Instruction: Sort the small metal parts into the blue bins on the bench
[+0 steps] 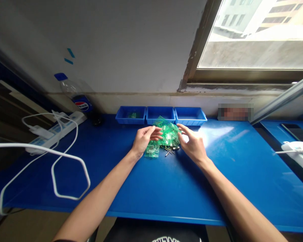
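Observation:
A heap of small green plastic bags point(168, 134) lies on the blue table, with small pale items inside the bags. Slim metal pieces point(169, 150), some dark and some silvery, stick out from under its front edge. At the heap's left side is my left hand point(142, 139), fingers curved and thumb apart from them. One flat green bag point(152, 150) lies just below those fingers. My right hand point(193, 143) is at the heap's right side, thumb and fingers apart around its edge. Neither hand visibly grips a bag; whether the fingertips touch the heap, I cannot tell.
Three blue bins point(160, 115) stand in a row behind the heap; the left one holds a green bag. A cola bottle point(82, 102) and a white power strip point(57, 132) with a looping cable point(88, 174) are at left. A phone point(296, 131) lies far right.

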Motion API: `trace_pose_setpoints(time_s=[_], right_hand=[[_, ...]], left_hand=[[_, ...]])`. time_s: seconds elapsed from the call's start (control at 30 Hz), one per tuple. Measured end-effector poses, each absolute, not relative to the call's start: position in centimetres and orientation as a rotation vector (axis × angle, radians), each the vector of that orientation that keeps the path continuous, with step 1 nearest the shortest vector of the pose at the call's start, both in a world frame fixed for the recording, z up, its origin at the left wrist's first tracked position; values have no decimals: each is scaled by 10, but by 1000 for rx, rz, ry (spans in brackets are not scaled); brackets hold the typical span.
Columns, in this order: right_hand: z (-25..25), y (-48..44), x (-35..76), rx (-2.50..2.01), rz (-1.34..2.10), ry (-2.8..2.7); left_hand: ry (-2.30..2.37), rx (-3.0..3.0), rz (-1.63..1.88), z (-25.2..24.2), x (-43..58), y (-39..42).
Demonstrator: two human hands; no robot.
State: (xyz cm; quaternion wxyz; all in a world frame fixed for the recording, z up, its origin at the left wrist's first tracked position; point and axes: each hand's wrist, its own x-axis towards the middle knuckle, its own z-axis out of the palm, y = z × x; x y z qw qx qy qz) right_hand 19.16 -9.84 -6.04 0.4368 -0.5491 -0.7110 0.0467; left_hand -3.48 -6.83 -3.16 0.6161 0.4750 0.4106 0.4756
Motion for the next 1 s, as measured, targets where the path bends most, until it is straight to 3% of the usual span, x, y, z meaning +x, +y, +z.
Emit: trace_pose_setpoints(time_s=[0.77,1.0], right_hand=[[-45,-103,199,-1388,-187,-1545],[-27,-108,183,-1132,385,-1097]], left_hand=[[932,1194,1121,-29,-35,-69],[946,1309,1163,-30,-35,-70]])
